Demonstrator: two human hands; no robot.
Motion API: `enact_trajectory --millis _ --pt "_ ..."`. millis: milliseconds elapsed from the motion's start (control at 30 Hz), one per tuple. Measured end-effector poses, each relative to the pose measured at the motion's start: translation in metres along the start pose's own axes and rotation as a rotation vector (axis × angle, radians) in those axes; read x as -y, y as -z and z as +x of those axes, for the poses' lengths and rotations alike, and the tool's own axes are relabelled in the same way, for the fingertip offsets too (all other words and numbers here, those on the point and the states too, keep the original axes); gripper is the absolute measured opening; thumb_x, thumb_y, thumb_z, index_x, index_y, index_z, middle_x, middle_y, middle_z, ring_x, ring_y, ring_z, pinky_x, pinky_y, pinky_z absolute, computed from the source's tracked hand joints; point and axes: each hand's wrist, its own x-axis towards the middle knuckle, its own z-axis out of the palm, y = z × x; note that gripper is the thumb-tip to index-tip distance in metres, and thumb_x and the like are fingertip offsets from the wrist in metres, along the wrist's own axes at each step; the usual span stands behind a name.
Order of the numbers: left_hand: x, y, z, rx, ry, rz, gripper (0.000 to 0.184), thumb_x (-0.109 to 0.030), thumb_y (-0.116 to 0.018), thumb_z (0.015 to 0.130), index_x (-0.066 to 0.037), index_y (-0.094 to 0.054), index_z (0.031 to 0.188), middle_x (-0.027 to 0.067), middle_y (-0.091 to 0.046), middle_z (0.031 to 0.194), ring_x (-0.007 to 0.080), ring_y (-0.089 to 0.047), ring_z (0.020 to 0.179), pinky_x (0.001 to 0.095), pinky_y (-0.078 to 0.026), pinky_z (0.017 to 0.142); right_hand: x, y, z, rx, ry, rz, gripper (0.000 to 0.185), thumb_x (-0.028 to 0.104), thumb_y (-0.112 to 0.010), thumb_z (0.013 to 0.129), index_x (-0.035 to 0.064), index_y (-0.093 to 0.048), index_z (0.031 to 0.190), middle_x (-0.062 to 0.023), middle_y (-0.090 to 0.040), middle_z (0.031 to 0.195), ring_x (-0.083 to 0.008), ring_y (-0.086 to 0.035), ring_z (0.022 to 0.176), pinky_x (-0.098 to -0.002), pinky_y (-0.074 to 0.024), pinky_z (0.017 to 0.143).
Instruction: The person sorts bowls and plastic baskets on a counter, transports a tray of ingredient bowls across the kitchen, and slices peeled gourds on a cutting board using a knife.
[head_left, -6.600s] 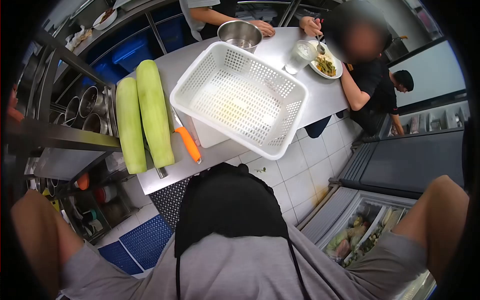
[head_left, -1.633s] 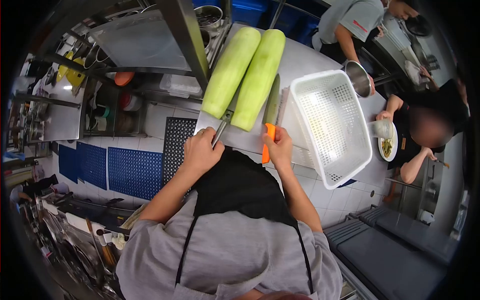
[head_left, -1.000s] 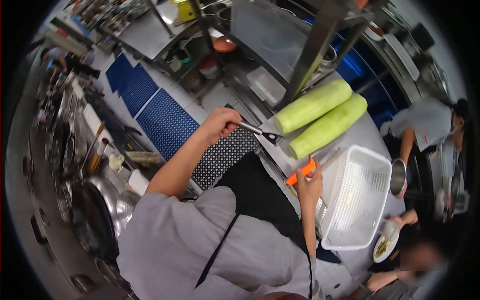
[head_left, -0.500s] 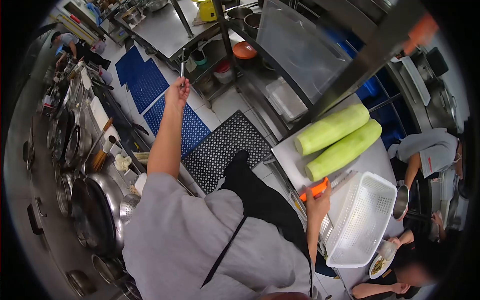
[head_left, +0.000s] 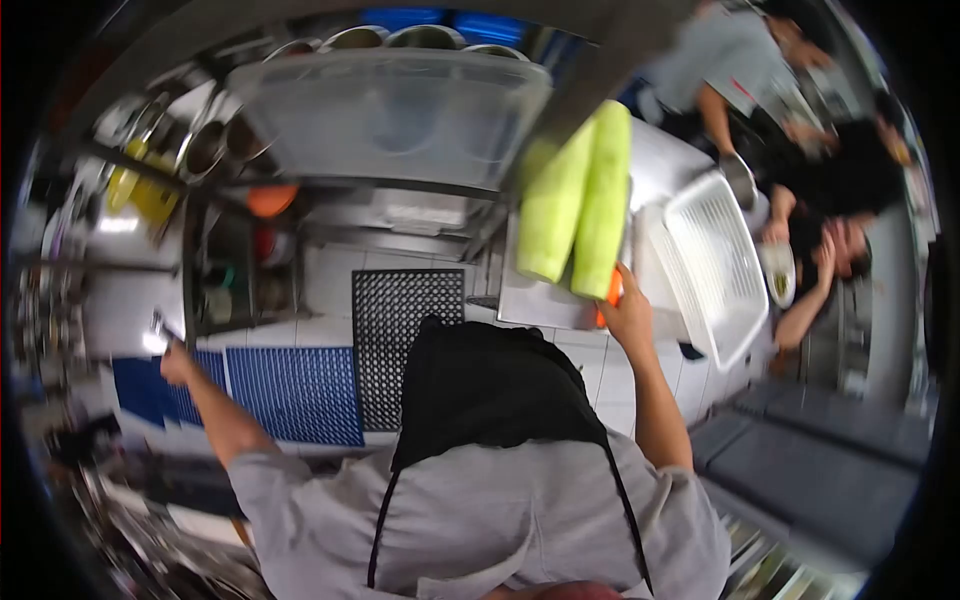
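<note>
My left hand (head_left: 175,363) is stretched out to the left, its fingers closed around a slim metal tool (head_left: 158,333). Motion blur hides the tool's exact kind. At the front of the steel counter, my right hand (head_left: 627,305) grips the orange handle of a knife (head_left: 613,287). Its blade is mostly hidden beside the gourds. Two long, pale green peeled gourds (head_left: 556,210) (head_left: 603,205) lie side by side on the counter (head_left: 545,303), just beyond my right hand. A white perforated plastic basket (head_left: 718,270) stands tilted to their right.
A translucent plastic tub (head_left: 390,115) sits on the shelf ahead, near a steel post. Black (head_left: 408,330) and blue (head_left: 290,390) mats cover the tiled floor. Two people work across the counter, one near a metal bowl (head_left: 738,180). A yellow scale (head_left: 145,190) stands far left.
My view and body have turned toward the counter and shelf. Both hands keep their tools; the left now appears lower and farther left. The gourds still lie on the counter.
</note>
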Motion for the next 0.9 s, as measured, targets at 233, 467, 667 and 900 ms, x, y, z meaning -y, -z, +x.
enact_trajectory --millis 233,467,667,900 --pt "0.002 -0.026 0.057 0.032 -0.104 0.157 0.061 -0.060 -0.064 0.082 -0.006 -0.079 0.106 0.0226 -0.075 0.108 0.0426 -0.071 0.105 0.0532 -0.058 0.089 0.021 0.003 0.001 0.123 -0.276 -0.041 0.067 0.007 -0.069 0.078 0.0105 -0.055 0.144 -0.0278 -0.068 0.120 -0.0462 -0.067 0.105 -0.0507 -0.0547 0.091" --pt "-0.046 -0.007 -0.010 -0.077 -0.195 0.170 0.062 -0.056 -0.070 0.083 -0.002 -0.074 0.113 0.0247 -0.073 0.109 0.0397 -0.070 0.106 0.0526 -0.057 0.088 0.025 0.020 -0.018 0.030 -0.225 -0.009 0.061 0.020 -0.067 0.086 0.0091 -0.051 0.144 -0.0325 -0.068 0.103 -0.0503 -0.068 0.089 -0.0561 -0.0555 0.084" --pt "-0.055 -0.005 -0.110 -0.396 -0.063 -0.176 0.061 -0.050 -0.075 0.084 0.000 -0.071 0.117 0.0247 -0.072 0.110 0.0381 -0.070 0.107 0.0522 -0.056 0.087 0.016 0.064 -0.031 0.067 -0.129 0.032 0.041 0.020 -0.067 0.091 0.0070 -0.062 0.130 -0.0271 -0.070 0.100 -0.0459 -0.069 0.090 -0.0534 -0.0553 0.083" --pt "-0.132 0.142 -0.430 0.255 -0.676 -1.085 0.043 -0.007 -0.073 0.093 0.002 -0.061 0.133 0.0161 -0.067 0.116 0.0222 -0.064 0.098 0.0339 -0.054 0.088 -0.038 0.162 -0.030 -0.157 -0.034 0.078 0.013 0.013 -0.064 0.091 0.0019 -0.065 0.086 -0.0203 -0.067 0.084 -0.0404 -0.066 0.070 -0.0495 -0.0527 0.067"
